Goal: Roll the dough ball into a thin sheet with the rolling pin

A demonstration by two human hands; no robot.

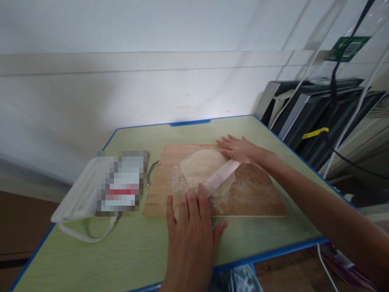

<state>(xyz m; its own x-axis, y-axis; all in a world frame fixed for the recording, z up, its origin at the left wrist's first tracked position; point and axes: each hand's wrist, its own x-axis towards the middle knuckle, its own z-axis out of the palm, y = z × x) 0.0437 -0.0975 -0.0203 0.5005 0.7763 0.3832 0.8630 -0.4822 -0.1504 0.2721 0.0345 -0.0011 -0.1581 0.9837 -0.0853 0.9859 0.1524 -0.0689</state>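
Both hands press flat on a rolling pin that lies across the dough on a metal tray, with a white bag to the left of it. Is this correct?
Not quite: the head view shows a wooden cutting board, not a metal tray. The left hand and right hand do press flat on the rolling pin across the dough, with the white bag to the left.

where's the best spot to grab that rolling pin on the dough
Probably by its two ends, from above. The rolling pin lies slanted across the dough on the wooden board. Its middle sits on the soft sheet, while each end sticks out. The left hand covers the near end and the right hand the far end, palms flat.
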